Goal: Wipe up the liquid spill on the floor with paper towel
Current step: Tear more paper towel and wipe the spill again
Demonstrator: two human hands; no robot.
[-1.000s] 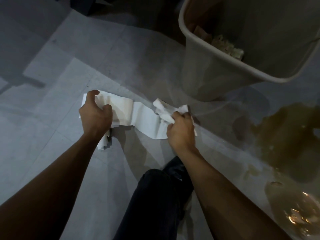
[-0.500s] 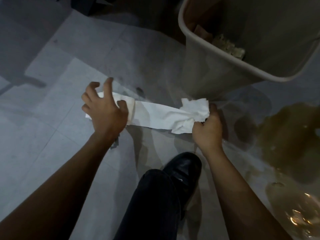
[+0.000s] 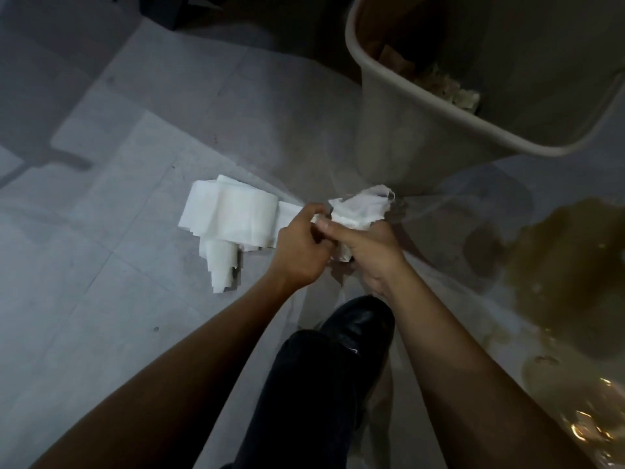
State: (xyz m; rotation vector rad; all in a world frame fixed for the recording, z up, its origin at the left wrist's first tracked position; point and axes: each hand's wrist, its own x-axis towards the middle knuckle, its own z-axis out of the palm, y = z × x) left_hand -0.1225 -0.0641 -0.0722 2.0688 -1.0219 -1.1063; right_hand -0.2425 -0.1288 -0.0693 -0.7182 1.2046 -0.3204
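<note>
A white paper towel roll (image 3: 233,220) lies on the grey tiled floor, partly unrolled, with loose layers trailing below it. A strip runs from it to my hands. My left hand (image 3: 299,247) pinches the strip close to the roll side. My right hand (image 3: 367,247) is shut on a crumpled wad of paper towel (image 3: 360,209) at the strip's end. The two hands touch each other. A brown liquid spill (image 3: 568,272) spreads over the floor at the right, apart from the towel.
A beige waste bin (image 3: 399,137) with crumpled scraps inside stands just behind my hands. My black shoe (image 3: 360,324) and dark trouser leg sit below the hands. A wet glinting patch (image 3: 588,431) lies at the lower right. Dark furniture shadows fall across the upper left floor.
My left hand let go of the roll and moved right along the strip to meet my right hand. The roll now lies uncovered on the floor.
</note>
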